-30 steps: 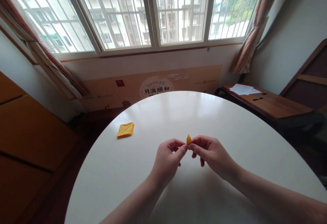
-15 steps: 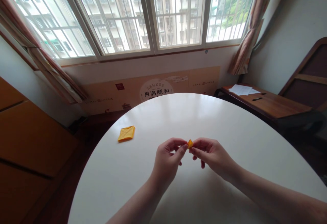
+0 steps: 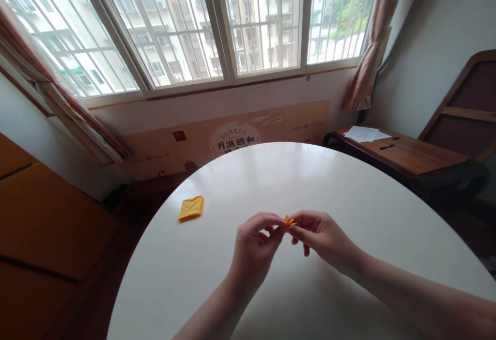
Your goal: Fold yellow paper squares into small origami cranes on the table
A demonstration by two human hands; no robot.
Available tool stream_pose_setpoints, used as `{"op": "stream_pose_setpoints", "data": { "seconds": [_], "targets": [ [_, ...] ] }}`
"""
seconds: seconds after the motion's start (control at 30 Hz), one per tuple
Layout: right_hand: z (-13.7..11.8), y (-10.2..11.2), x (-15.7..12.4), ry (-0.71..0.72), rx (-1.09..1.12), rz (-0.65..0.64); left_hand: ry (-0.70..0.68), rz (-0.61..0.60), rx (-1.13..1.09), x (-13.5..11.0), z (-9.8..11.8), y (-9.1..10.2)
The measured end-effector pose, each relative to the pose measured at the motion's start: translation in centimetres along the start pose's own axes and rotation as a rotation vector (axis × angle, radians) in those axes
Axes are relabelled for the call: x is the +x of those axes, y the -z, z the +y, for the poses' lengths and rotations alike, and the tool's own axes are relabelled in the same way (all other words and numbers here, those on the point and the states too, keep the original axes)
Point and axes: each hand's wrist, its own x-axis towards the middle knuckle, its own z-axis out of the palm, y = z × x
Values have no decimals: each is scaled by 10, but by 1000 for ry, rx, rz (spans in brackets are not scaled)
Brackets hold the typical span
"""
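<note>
Paper [image 3: 290,222], small and yellow, sits between left hand [image 3: 253,244] and right hand [image 3: 326,235], fingers [image 3: 268,217] pinching it.

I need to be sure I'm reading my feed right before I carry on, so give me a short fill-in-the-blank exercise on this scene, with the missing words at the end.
1. Counting the left hand and the right hand, ____ hands hold the yellow piece.
2. The yellow square lies nearer the ____ hand than the right one.
3. The colour of the table is ____.
4. The papers lie off the table, on the person's ____ side.

Missing words: two; left; white; right.
</note>
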Motion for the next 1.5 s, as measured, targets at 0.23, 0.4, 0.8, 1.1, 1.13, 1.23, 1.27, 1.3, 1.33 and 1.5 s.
{"op": "stream_pose_setpoints", "data": {
  "seconds": [0.23,0.4,0.8,1.1,1.13,1.23,1.27,1.3,1.33,1.5],
  "targets": [
    [-2,-1,0,-11,21,15,25,26,52,0,0,1],
    [-4,-2,-1,-23,68,30,52,17,94,2,-4,2],
    [-6,0,-1,-11,70,-5,133,-15,49,2,-5,2],
    [-3,1,-2,-39,85,-53,286,-6,-131,5,-4,-1],
    [-2,1,-2,-42,91,-55,295,-4,-137,5,-4,-1],
    [-1,0,-2,-54,95,-67,328,4,-161,5,-4,-1],
    [-1,0,-2,-60,89,-66,335,3,-165,5,-4,-1],
    [-1,0,-2,-65,81,-61,336,3,-164,5,-4,-2],
    [-1,0,-2,-69,72,-54,330,2,-153,4,-4,-2],
    [0,-1,0,-77,66,-2,248,-27,-72,0,-1,-5]
  ]
}}
